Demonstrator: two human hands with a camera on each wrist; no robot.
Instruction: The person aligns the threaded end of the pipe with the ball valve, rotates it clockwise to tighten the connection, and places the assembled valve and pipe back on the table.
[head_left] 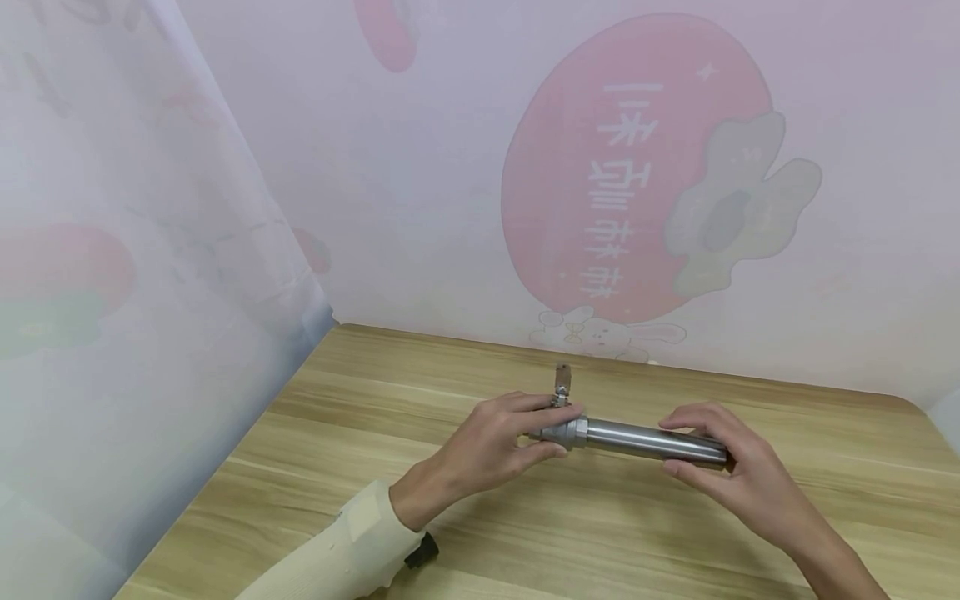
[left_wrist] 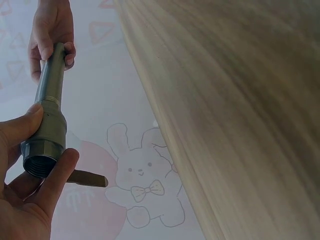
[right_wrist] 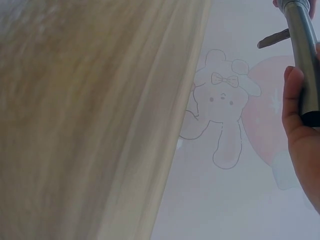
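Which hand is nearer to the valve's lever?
Left. The left hand grips the valve body, next to the lever; the right hand holds the opposite end of the metal pipe, away from the lever.

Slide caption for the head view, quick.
Left hand grips a metal valve, right hand its attached pipe, over a wood-grain table.

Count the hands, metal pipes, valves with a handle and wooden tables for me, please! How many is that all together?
Hands, left hand and right hand: 2
Metal pipe: 1
Valve with a handle: 1
Wooden table: 1
Total: 5
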